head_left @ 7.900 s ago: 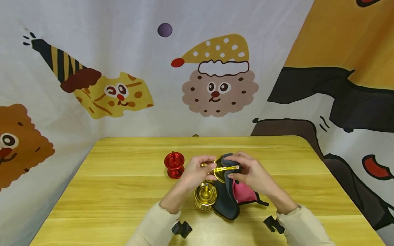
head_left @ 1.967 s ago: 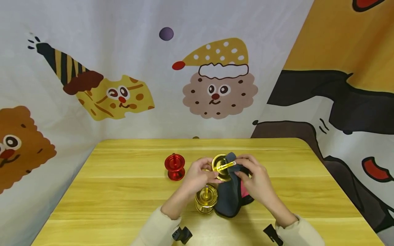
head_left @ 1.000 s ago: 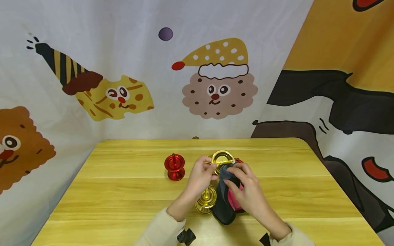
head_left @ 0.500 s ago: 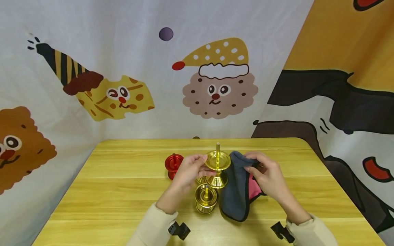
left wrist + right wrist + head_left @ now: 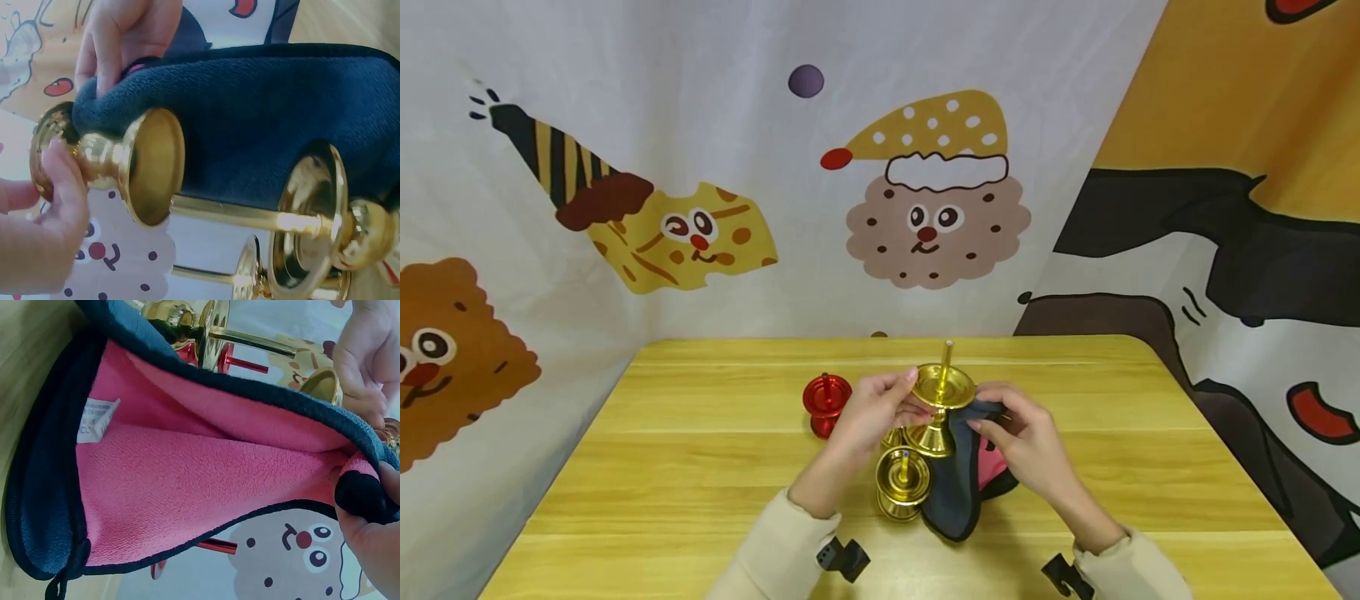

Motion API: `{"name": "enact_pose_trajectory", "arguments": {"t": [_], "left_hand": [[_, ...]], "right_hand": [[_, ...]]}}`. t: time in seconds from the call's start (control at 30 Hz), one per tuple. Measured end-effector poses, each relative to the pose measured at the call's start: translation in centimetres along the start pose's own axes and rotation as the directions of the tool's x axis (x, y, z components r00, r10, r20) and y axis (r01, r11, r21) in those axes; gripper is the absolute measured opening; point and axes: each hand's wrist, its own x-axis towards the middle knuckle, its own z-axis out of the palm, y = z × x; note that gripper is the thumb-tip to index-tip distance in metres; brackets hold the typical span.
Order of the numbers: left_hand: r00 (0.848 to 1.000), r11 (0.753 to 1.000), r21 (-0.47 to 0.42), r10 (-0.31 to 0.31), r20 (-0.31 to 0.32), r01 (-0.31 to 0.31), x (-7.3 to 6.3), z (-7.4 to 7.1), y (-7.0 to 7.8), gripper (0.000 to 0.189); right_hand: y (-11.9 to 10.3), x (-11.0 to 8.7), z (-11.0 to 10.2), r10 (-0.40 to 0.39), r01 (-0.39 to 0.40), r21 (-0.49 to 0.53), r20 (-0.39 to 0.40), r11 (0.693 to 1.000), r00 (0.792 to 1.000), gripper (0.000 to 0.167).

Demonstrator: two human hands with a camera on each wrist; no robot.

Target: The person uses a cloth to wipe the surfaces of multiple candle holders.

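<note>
My left hand [image 5: 876,408] grips a gold candle holder [image 5: 943,387] around its narrow middle. It is raised, with its spike up and tilted a little right. My right hand [image 5: 1028,433] pinches the upper end of a cleaning cloth [image 5: 957,492], blue-grey on one face and pink on the other, with black edging. The pinched end lies against the holder's dish, as the left wrist view shows with the cloth [image 5: 250,106] beside the holder [image 5: 100,156]. Folds of the cloth's pink side [image 5: 187,481] and a white label [image 5: 97,420] face the right wrist view.
A second gold candle holder [image 5: 902,483] stands on the wooden table [image 5: 700,483] just in front of my hands. Another gold one [image 5: 891,438] is mostly hidden behind it. To the left stands a red candle holder [image 5: 825,406]. A red spike [image 5: 219,545] shows below the cloth.
The holder was tipped over with its spike pointing right, then was turned upright; now it leans slightly. My right hand drew the cloth away to the right, then brought it back against the dish.
</note>
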Motion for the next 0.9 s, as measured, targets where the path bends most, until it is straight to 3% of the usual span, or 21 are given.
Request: {"name": "enact_pose_trajectory", "arguments": {"t": [0.1,0.2,0.33,0.43,0.5,0.6,0.7,0.9], "left_hand": [[0.998,0.989,0.151,0.021,-0.064,-0.011,0.0,-0.1,-0.2,0.039],[0.998,0.963,0.268,0.037,-0.047,-0.023,-0.1,-0.3,-0.4,0.047],[0.990,0.928,0.362,0.044,0.131,-0.089,-0.5,-0.9,-0.7,0.050],[0.962,0.907,0.387,0.063,0.265,-0.165,-0.6,-1.2,-0.8,0.057],[0.948,0.904,0.378,0.082,0.309,-0.201,-0.5,-1.3,-0.9,0.067],[0.946,0.904,0.372,0.092,0.310,-0.210,-0.5,-1.2,-1.1,0.071],[0.957,0.918,0.355,0.072,0.281,-0.174,-0.6,-1.2,-1.1,0.070],[0.973,0.915,0.383,0.039,0.226,-0.126,-0.9,-1.1,-1.1,0.065]], "right_hand": [[0.0,0.0,-0.1,0.035,-0.035,-0.007,-0.010,0.999,0.999,0.027],[0.1,0.1,-0.4,0.084,-0.084,-0.021,-0.006,0.996,0.996,0.025],[0.2,0.3,-0.8,0.132,-0.132,-0.014,-0.008,0.991,0.991,0.021],[0.1,0.4,-0.9,0.146,-0.147,-0.013,-0.032,0.989,0.989,0.021],[0.0,0.5,-1.1,0.163,-0.164,-0.020,-0.044,0.986,0.986,0.021],[-0.1,0.5,-1.1,0.181,-0.183,-0.028,-0.049,0.983,0.982,0.022],[0.0,0.5,-1.2,0.186,-0.187,-0.044,-0.040,0.981,0.982,0.022],[0.3,0.4,-1.2,0.151,-0.153,-0.120,-0.025,0.981,0.988,0.022]]}}
